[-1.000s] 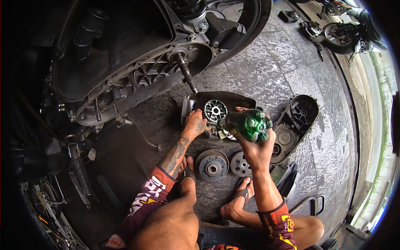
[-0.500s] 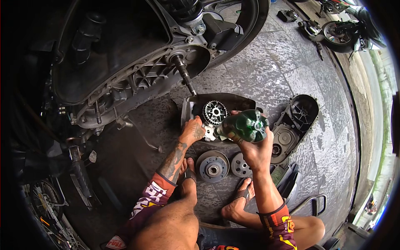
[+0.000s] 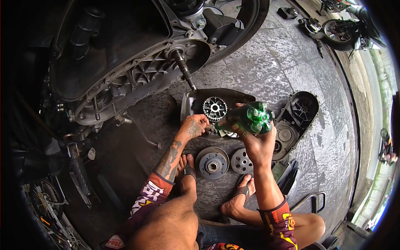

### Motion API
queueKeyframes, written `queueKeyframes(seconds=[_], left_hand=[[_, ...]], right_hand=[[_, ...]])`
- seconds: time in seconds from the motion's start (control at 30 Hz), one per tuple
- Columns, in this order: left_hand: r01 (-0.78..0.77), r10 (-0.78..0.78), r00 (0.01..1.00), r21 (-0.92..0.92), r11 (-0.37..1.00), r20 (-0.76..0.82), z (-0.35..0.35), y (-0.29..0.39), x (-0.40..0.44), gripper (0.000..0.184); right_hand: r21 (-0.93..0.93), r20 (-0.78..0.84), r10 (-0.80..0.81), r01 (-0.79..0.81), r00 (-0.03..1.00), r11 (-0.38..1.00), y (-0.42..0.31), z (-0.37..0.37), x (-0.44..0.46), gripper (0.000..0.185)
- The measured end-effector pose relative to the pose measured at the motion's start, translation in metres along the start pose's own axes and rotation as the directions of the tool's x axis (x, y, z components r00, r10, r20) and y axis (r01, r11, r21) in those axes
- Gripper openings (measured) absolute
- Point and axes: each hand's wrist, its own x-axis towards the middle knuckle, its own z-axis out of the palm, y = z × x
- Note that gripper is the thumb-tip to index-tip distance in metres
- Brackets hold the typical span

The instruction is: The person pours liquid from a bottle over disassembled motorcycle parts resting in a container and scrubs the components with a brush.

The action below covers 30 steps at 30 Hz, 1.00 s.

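Note:
A green plastic bottle (image 3: pixel 250 118) lies tipped in my right hand (image 3: pixel 259 146), its base toward me and its neck pointing left over a dark tray (image 3: pixel 246 97). My left hand (image 3: pixel 194 126) is closed, fingertips pinched together beside the bottle's neck; what they hold, if anything, is hidden. Just above my left fingertips, a toothed metal wheel (image 3: pixel 215 109) lies in the tray. Below the bottle, part of another pale metal piece (image 3: pixel 228 134) shows in the tray.
A round clutch assembly (image 3: pixel 213 163) and a drilled metal disc (image 3: pixel 241 161) lie by my feet. To the right is a long cover (image 3: pixel 296 121). The scooter's open engine case (image 3: pixel 137 79) stands above left, its splined shaft (image 3: pixel 183 68) jutting toward the tray.
My left hand has risen slightly and turned, and the silvery piece by its fingers no longer shows there. The bottle has shifted a little up and right with my right hand.

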Motion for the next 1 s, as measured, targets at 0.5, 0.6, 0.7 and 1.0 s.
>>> queueKeyframes(seconds=[0.5, 0.6, 0.7, 1.0], left_hand=[[-0.449, 0.588, 0.767, 0.439, 0.778, -0.258, 0.019, 0.001, 0.026, 0.017], [-0.385, 0.463, 0.865, 0.339, 0.858, -0.191, 0.015, 0.004, 0.025, 0.019], [-0.299, 0.317, 0.921, 0.111, 0.948, -0.225, 0.013, 0.007, 0.023, 0.022], [-0.262, 0.239, 0.965, -0.301, 0.917, -0.111, 0.03, -0.028, 0.046, 0.031]], right_hand=[[-0.004, 0.003, -0.014, 0.014, 1.0, 1.0, -0.014, -0.009, 0.002, 0.044], [0.039, -0.02, 0.0, 0.0, 1.0, 0.999, -0.014, -0.008, 0.003, 0.043], [0.022, -0.018, -0.017, 0.017, 1.0, 1.0, -0.013, -0.009, 0.004, 0.041], [-0.057, -0.037, -0.121, 0.119, 0.992, 0.991, -0.013, -0.018, 0.009, 0.04]])
